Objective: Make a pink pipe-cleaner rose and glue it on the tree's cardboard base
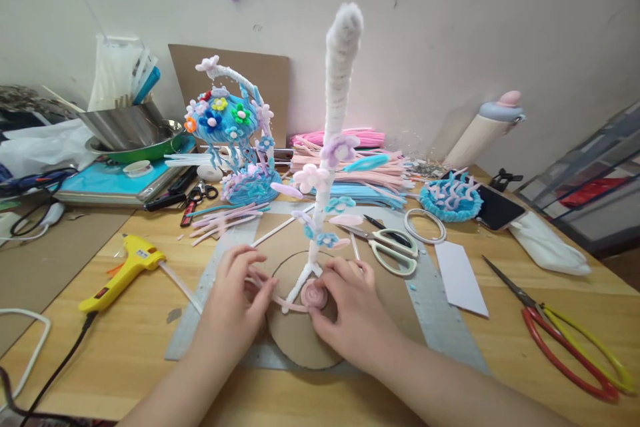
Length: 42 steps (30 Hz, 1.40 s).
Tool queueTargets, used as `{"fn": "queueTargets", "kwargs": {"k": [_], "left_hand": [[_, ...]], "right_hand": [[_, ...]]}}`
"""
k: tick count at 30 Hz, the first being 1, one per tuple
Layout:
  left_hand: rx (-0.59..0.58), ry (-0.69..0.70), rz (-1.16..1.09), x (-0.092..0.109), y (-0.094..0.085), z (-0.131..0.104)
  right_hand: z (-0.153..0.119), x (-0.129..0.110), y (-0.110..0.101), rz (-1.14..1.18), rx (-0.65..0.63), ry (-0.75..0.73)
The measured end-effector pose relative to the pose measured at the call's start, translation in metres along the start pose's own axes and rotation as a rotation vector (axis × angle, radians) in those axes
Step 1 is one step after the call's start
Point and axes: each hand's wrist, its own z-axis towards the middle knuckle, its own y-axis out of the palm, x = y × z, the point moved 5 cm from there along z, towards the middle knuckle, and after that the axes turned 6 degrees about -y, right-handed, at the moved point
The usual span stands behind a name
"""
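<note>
My left hand point(240, 293) is closed on a pale pink pipe cleaner point(287, 305), pinched between thumb and fingers. The strip runs right into a flat pink coil point(314, 295), which my right hand point(347, 310) grips at its edge with the fingers bent. Right behind the coil rises a tall white fuzzy stem point(336, 93) with forked legs, standing on a round cardboard base point(305, 347). Pink, purple and blue pipe-cleaner flowers point(311, 178) and leaves sit along the stem. My right fingers partly cover its foot, so I cannot tell whether they touch it.
A yellow glue gun point(125, 270) lies left, its cord trailing forward. Green-handled scissors point(397, 250) and red-and-yellow shears point(555, 340) lie right. Behind stand a flowered blue pipe-cleaner piece point(227, 117), bundles of pipe cleaners point(355, 170) and a bottle point(483, 127). A grey mat point(450, 340) lies underneath.
</note>
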Motion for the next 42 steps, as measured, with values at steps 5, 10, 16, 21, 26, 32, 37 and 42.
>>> {"fn": "queueTargets", "kwargs": {"k": [5, 10, 16, 21, 26, 32, 37, 42], "left_hand": [[0.222, -0.171, -0.065, -0.009, -0.02, -0.032], [0.11, 0.046, -0.056, 0.014, -0.021, -0.063], [-0.105, -0.148, 0.076, 0.002, -0.001, -0.048], [-0.106, -0.151, -0.018, 0.004, 0.008, -0.032], [-0.156, -0.199, -0.055, 0.006, 0.017, -0.024], [-0.162, -0.127, 0.006, 0.015, 0.022, -0.015], [-0.157, -0.105, 0.033, 0.024, 0.029, -0.007], [-0.128, -0.068, 0.037, 0.027, 0.033, -0.013]], "right_hand": [[0.0, 0.001, 0.0, 0.01, 0.021, -0.003], [0.0, 0.0, -0.001, -0.001, 0.021, -0.012], [0.0, -0.001, -0.002, -0.012, 0.013, -0.019], [0.0, -0.001, -0.002, -0.002, 0.014, -0.018], [0.0, -0.002, -0.002, 0.004, 0.009, -0.013], [0.001, -0.001, -0.002, 0.0, 0.005, -0.011], [0.001, -0.001, -0.002, -0.008, -0.004, -0.008], [0.001, -0.002, -0.002, -0.011, -0.013, -0.01]]}}
